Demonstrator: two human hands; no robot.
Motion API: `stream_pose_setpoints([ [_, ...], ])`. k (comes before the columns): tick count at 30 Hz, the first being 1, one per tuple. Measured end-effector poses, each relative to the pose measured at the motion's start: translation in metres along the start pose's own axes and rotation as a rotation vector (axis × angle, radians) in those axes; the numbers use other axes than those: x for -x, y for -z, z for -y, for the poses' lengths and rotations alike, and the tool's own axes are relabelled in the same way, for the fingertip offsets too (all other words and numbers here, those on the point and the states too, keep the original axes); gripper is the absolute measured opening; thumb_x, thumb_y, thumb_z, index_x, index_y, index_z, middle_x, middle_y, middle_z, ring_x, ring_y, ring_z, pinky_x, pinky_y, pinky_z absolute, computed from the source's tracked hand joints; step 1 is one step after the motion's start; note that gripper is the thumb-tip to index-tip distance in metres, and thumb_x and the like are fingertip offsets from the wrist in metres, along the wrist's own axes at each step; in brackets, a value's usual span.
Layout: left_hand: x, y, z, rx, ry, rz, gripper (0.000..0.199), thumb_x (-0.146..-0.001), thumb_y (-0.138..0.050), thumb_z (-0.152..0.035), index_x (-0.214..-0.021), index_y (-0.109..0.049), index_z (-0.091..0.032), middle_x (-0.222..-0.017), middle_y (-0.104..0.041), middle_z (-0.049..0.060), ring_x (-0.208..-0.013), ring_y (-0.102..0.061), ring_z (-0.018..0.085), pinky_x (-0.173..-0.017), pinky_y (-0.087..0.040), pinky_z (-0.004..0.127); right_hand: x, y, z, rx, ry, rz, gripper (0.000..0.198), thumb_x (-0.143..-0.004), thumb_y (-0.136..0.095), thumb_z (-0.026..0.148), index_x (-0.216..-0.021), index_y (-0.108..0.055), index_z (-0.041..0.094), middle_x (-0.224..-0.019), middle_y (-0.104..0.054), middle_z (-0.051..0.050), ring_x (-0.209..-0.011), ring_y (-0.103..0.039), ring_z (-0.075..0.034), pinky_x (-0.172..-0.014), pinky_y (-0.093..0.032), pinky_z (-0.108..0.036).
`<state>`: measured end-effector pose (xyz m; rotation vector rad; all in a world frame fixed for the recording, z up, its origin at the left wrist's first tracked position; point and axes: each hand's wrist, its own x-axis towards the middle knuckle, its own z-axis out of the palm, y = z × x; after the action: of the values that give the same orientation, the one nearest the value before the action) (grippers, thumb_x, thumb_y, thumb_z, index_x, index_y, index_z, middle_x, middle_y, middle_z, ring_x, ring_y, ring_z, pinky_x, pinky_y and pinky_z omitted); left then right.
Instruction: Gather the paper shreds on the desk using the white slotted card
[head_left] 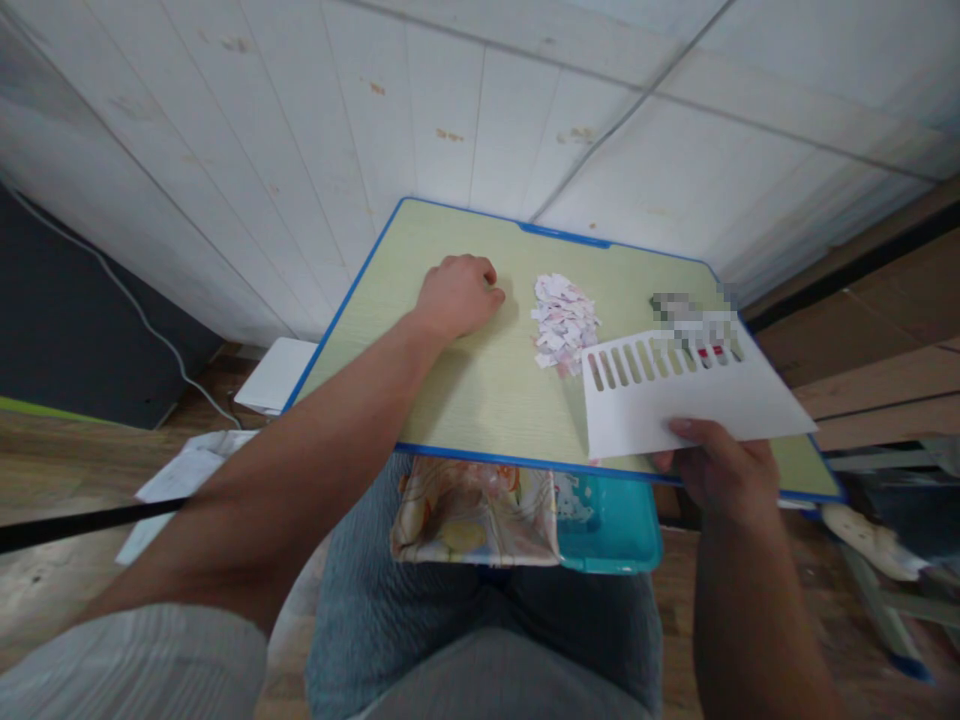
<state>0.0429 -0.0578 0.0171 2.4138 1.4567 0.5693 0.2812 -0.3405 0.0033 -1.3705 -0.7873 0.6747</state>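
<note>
My right hand [727,460] grips a white card [637,420] by its near edge, thumb on top. A row of rounded slots runs along the card's far side, and the card is held over the right part of the table. My left hand [459,292] is on or just above the tabletop, left of the paper pile, its fingers curled. Whatever those fingers may hold is hidden. Between my hands lies a heap of small white and pinkish paper pieces [564,318]. Just beyond the card is a blurred-out item [679,307].
The pale table [367,340] has a blue rim. Below its near edge, at my lap, are a patterned cloth-lined container [472,535] and a turquoise tray [619,530] with white scraps. A white panelled wall [442,90] stands behind; cardboard boxes [877,310] are at right.
</note>
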Motion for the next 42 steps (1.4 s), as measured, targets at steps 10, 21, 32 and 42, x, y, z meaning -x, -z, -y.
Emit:
stream_pose_setpoints([
  [10,-0.002,-0.001,0.000,0.007,-0.007,0.000,0.038,-0.102,-0.069,-0.034,-0.132,-0.091,-0.026,-0.148,-0.087,0.014,-0.147,-0.073,0.039,-0.131,-0.055,0.052,0.001,-0.007,0.000,-0.024,-0.005,-0.152,0.046,-0.061,-0.095,0.025,-0.103,-0.074,0.026,-0.074,-0.071,0.005,-0.047,-0.059,-0.015,-0.037,-0.048,-0.024],
  [21,-0.001,0.000,0.000,0.003,0.001,0.010,0.039,-0.104,-0.067,-0.034,-0.133,-0.090,-0.024,-0.150,-0.086,0.015,-0.149,-0.073,0.038,-0.130,-0.055,0.051,0.002,0.001,-0.001,-0.031,-0.014,-0.037,0.033,-0.065,-0.096,0.023,-0.089,-0.073,0.024,-0.064,-0.069,0.005,-0.037,-0.056,-0.014,-0.034,-0.048,-0.024],
  [32,0.001,0.002,-0.001,0.030,-0.002,0.004,0.037,-0.100,-0.070,-0.033,-0.131,-0.091,-0.027,-0.148,-0.087,0.014,-0.148,-0.073,0.040,-0.131,-0.055,0.055,-0.004,-0.009,0.005,-0.055,0.041,-0.079,0.034,-0.069,-0.093,0.026,-0.097,-0.075,0.027,-0.067,-0.072,0.005,-0.042,-0.057,-0.016,-0.037,-0.046,-0.026],
  [42,0.004,0.006,-0.003,0.038,0.007,0.025,0.036,-0.103,-0.069,-0.032,-0.132,-0.090,-0.026,-0.151,-0.086,0.015,-0.149,-0.073,0.039,-0.130,-0.056,0.054,-0.020,-0.036,-0.004,0.313,0.162,-0.025,0.040,-0.097,-0.094,0.059,-0.084,-0.083,0.022,-0.079,-0.086,-0.008,-0.065,-0.078,-0.025,-0.074,-0.069,-0.041],
])
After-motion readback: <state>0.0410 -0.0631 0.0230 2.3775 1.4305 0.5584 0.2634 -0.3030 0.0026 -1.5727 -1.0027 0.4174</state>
